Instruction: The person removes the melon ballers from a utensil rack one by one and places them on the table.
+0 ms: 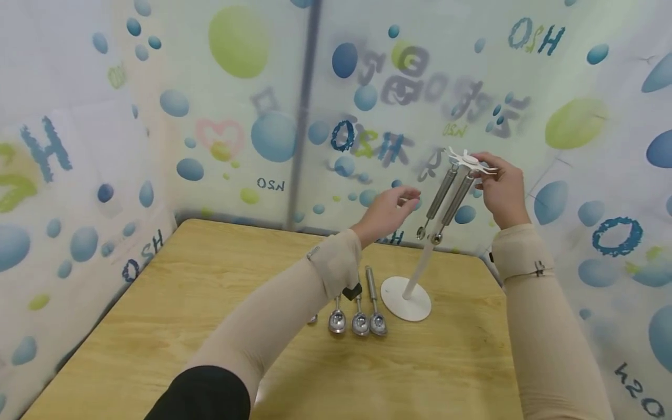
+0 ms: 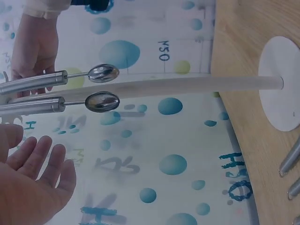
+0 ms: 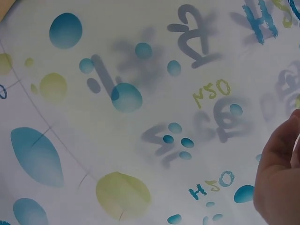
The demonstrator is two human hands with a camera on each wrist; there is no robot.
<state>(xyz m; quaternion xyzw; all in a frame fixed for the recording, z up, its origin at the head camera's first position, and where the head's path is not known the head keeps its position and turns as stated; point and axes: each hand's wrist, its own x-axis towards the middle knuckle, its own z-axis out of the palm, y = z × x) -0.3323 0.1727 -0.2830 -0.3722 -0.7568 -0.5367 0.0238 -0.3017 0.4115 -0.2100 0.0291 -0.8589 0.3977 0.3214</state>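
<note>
A white rack with a round base and a star-shaped hook top stands on the table. Two steel scoops with thick handles hang from its hooks, their oval heads pointing down. My right hand is at the top's right side, fingers above and thumb below, pinching the hook edge. To the left of the hanging scoops my left hand is raised, touching nothing, its fingers loosely bent. Only part of the right hand enters the right wrist view.
Several more steel scoops lie on the wooden table left of the rack's base, partly covered by my left sleeve. A patterned curtain hangs behind and beside the table.
</note>
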